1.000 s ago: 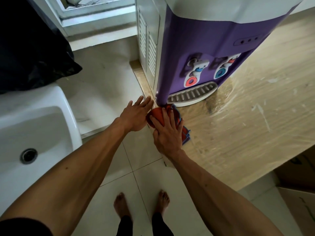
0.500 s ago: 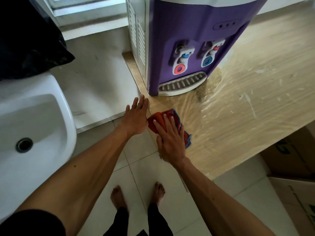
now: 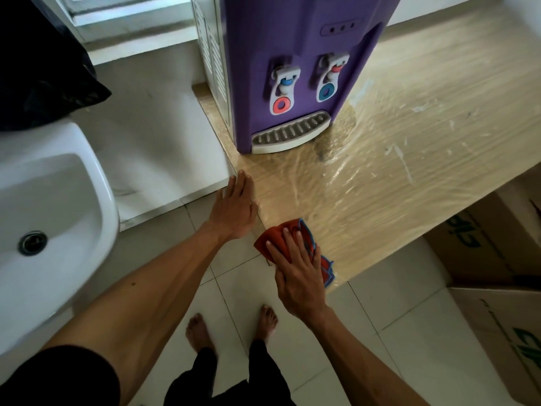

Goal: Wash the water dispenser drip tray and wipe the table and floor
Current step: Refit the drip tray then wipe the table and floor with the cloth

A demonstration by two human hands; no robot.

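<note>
Right hand presses red cloth on wet table; left hand flat at edge.

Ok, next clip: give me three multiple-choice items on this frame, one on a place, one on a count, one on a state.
1. Where is the red cloth? A in the sink; B on the table's near edge; C on the floor.
2. How many taps has the water dispenser? A one; B two; C three.
3. The drip tray is: A seated in the dispenser; B in the sink; C on the floor.
Answers: B, the right hand presses it there; B, two stand side by side; A, it sits under the taps.
</note>
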